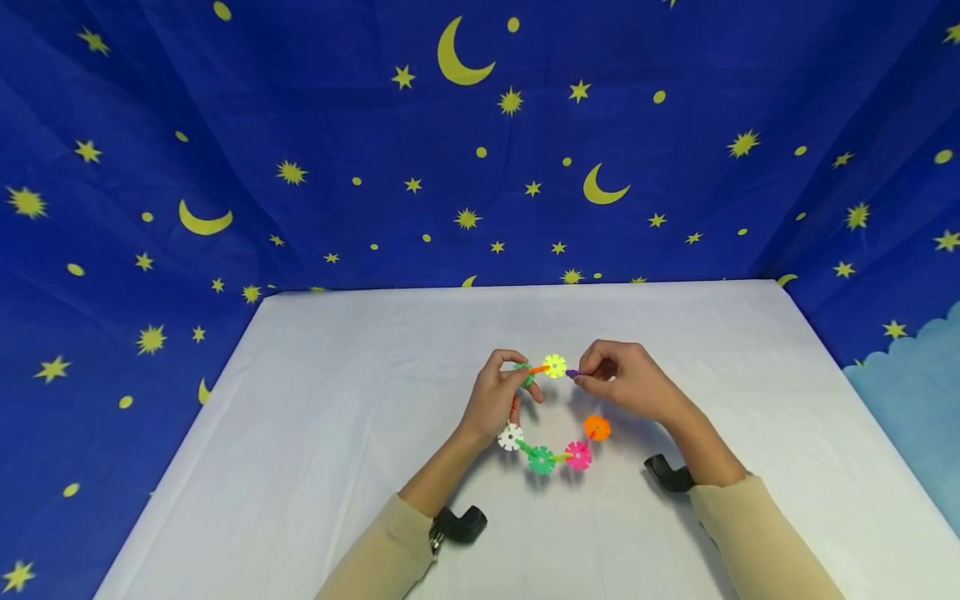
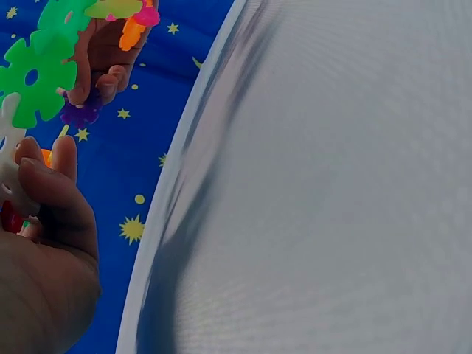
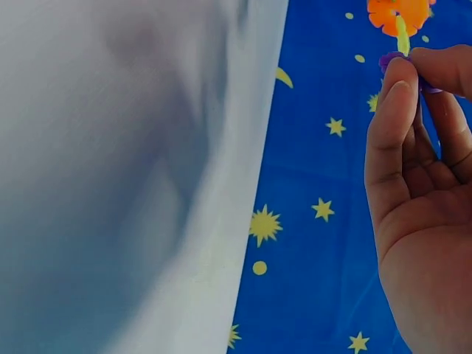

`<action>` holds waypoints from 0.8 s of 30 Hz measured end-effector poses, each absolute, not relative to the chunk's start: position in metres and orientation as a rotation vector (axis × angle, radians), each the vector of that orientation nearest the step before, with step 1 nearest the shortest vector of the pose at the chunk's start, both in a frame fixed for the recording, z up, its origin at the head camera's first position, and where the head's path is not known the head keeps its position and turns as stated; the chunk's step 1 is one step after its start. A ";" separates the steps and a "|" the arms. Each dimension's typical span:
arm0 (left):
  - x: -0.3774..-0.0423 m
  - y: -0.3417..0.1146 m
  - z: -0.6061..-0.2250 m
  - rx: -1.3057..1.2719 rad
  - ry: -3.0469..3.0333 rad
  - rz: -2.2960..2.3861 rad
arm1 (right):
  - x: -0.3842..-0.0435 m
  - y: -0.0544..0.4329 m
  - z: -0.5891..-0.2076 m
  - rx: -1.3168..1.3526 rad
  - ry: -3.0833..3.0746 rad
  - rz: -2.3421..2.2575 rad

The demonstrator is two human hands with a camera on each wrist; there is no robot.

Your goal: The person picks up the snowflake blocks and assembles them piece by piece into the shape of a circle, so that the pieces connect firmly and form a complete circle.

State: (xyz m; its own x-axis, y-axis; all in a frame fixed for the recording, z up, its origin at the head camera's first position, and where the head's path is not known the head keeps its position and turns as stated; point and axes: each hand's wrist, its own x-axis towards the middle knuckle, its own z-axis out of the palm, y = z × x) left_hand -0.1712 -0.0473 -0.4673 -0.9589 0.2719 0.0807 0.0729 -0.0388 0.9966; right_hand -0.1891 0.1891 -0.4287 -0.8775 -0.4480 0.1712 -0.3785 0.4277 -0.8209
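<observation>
A curved chain of notched plastic snowflake discs hangs between my hands, above the table. My left hand (image 1: 487, 408) pinches a green disc (image 1: 529, 379) at the chain's upper left. From there an orange disc seen edge-on leads to a yellow disc (image 1: 554, 366). My right hand (image 1: 633, 383) pinches a purple disc (image 3: 391, 60) between thumb and fingertips, its edge right at the yellow one. Below the left hand hang a white disc (image 1: 511, 437), a green disc (image 2: 38, 81), a pink disc (image 1: 578, 456) and, at the free end, an orange disc (image 1: 597, 427).
The table (image 1: 300, 433) is covered with a white cloth. Behind it and at the sides hangs a blue curtain (image 1: 375, 125) with yellow moons and stars. Black curved mounts (image 1: 463, 525) sit at both wrists, by the beige sleeves (image 1: 390, 542).
</observation>
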 end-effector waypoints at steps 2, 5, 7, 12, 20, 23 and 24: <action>-0.171 -0.047 -0.468 0.377 2.076 2.133 | -0.188 0.188 -0.428 -0.755 2.594 -1.461; -0.172 -0.048 -0.468 0.372 2.079 2.117 | -0.187 0.186 -0.428 -0.759 2.600 -1.461; -0.172 -0.048 -0.468 0.369 2.080 2.103 | -0.187 0.185 -0.429 -0.757 2.602 -1.463; -0.173 -0.049 -0.465 0.401 2.089 2.053 | -0.187 0.184 -0.431 -0.783 2.599 -1.477; -0.173 -0.048 -0.466 0.376 2.118 2.057 | -0.186 0.181 -0.432 -0.823 2.584 -1.492; -0.172 -0.047 -0.466 0.361 2.141 2.064 | -0.187 0.180 -0.432 -0.827 2.600 -1.480; -0.172 -0.047 -0.466 0.362 2.146 2.066 | -0.187 0.179 -0.432 -0.825 2.608 -1.471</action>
State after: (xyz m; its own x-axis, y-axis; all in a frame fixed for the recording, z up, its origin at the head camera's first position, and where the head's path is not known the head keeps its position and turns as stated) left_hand -0.1715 -0.0473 -0.4660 -0.9612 0.2682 0.0648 0.0749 0.0276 0.9968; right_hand -0.1866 0.1791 -0.4323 -0.8584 -0.4626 0.2219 -0.4292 0.4104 -0.8046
